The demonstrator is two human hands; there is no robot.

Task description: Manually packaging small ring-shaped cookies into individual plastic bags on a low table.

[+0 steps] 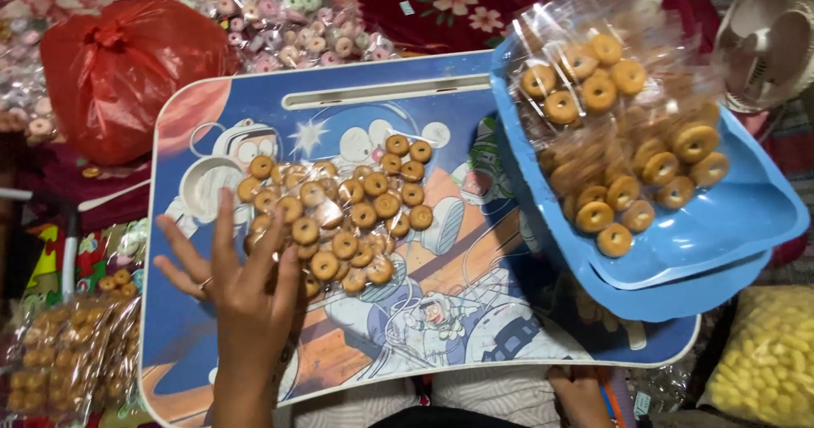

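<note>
- Left hand (240, 288) is open, its fingers spread wide, and it lies at the left edge of the ring cookies (343, 216) — the fingertips touch the nearest ones.
- Right hand (579, 391) shows only partly at the bottom edge of the view, just below the lap table; I cannot tell if it is open or closed.
- Ring cookies are small, golden-brown, with a hole in the middle. They lie in a loose heap on the lap table (509, 309), left of its centre, with some clear wrap among them.
- Lap table is blue and has a cartoon space picture on it.
- Blue trays (729, 225) — two, stacked — rest on the right end of the table and hold clear bags of the same cookies (619, 131).
- Red plastic bag (119, 72) sits at the upper left, well apart from the hands.
- White fan (776, 38) stands at the upper right.
- Yellow snack bag (767, 369) lies at the lower right.
</note>
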